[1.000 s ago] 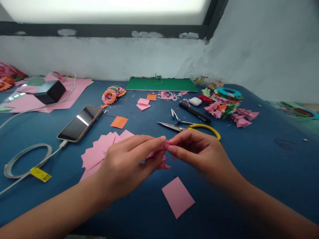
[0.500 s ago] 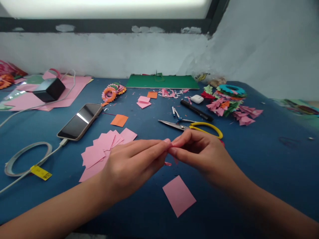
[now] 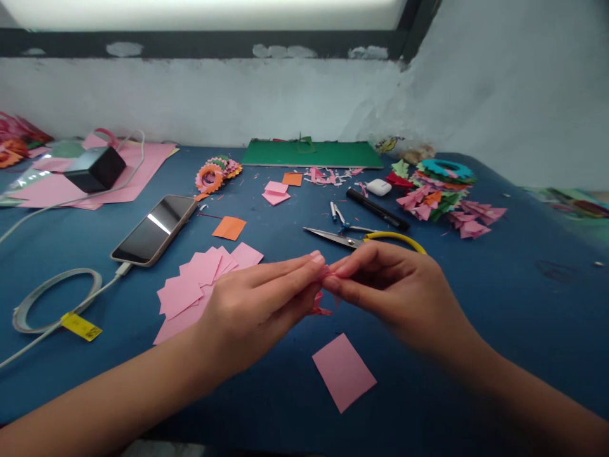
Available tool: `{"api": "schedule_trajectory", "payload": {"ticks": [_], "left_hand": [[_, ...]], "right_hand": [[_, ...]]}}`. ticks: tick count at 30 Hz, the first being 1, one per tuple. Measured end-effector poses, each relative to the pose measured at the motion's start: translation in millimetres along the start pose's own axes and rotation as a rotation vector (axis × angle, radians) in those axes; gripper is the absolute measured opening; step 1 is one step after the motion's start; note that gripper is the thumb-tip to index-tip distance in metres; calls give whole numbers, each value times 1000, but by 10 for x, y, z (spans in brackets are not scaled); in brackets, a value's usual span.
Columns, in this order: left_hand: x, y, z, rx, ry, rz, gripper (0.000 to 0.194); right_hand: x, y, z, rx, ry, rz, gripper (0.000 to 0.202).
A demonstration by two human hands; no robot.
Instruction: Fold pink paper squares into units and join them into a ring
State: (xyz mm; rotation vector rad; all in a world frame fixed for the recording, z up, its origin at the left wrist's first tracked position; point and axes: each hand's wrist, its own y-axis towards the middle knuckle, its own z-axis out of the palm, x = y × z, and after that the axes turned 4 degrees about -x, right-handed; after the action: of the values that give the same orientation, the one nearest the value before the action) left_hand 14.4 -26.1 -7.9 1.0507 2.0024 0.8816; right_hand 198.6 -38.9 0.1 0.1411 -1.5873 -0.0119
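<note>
My left hand [image 3: 266,304] and my right hand [image 3: 392,285] meet over the middle of the table, both closed on a small piece of pink paper [image 3: 326,273]. Most of that paper is hidden by my fingers. Below my left fingertips some pink paper [image 3: 321,307] shows; whether it joins the held piece I cannot tell. A pink paper rectangle [image 3: 344,373] lies flat in front of my hands. Left of my left hand, several pink paper pieces [image 3: 202,279] overlap in a fan. Yellow-handled scissors [image 3: 345,240] lie just beyond my right hand.
A phone [image 3: 155,230] with a white cable lies at left, near a roll of tape [image 3: 21,314] and a black box [image 3: 95,170]. Farther back are orange squares [image 3: 229,228], a black pen [image 3: 378,209], a compass [image 3: 345,223], a green board [image 3: 314,154] and folded paper pieces [image 3: 435,190].
My right thumb and fingers have shifted slightly around the pink paper. More pink now shows beneath my left fingertips. The whole view has moved a little.
</note>
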Motion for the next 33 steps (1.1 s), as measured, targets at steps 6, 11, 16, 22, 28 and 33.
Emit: {"api": "schedule_trajectory", "payload": {"ticks": [6, 11, 16, 22, 28, 33], "left_hand": [[39, -34, 20, 16, 24, 37, 22], [56, -56, 17, 44, 72, 69, 20], [64, -53, 0, 66, 102, 113, 20], [48, -16, -19, 45, 142, 103, 18], [4, 2, -33, 68, 92, 34, 22], [-8, -2, -36, 71, 68, 7, 23]], "right_hand": [[7, -18, 17, -39, -27, -9, 14], [35, -32, -6, -14, -45, 5, 16], [53, -29, -35, 21, -110, 5, 16], [77, -35, -18, -21, -175, -60, 11], [68, -60, 19, -19, -148, -91, 13], [50, -77, 38, -39, -160, -129, 13]]}}
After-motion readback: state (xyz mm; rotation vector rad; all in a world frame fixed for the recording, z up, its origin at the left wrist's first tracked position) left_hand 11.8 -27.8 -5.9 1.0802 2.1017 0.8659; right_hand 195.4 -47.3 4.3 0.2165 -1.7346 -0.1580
